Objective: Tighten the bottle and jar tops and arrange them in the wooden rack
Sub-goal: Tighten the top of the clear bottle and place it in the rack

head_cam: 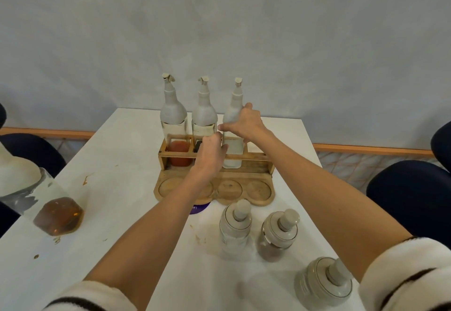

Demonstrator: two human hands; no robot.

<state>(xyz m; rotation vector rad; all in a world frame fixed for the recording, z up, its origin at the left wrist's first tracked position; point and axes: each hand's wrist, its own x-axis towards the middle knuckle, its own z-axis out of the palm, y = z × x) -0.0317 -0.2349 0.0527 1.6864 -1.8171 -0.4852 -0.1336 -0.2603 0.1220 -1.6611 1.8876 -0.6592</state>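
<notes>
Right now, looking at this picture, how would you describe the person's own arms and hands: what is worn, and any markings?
The left hand and right hand are bare, with no gloves or watch showing. The left forearm and right forearm are uncovered. The left sleeve and right sleeve are white, fleecy-looking, with a thin dark stripe near each cuff.

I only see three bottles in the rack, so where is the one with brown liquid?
In the head view, the brown-liquid bottle sits on the white table at the far left edge, apart from the wooden rack.
</notes>
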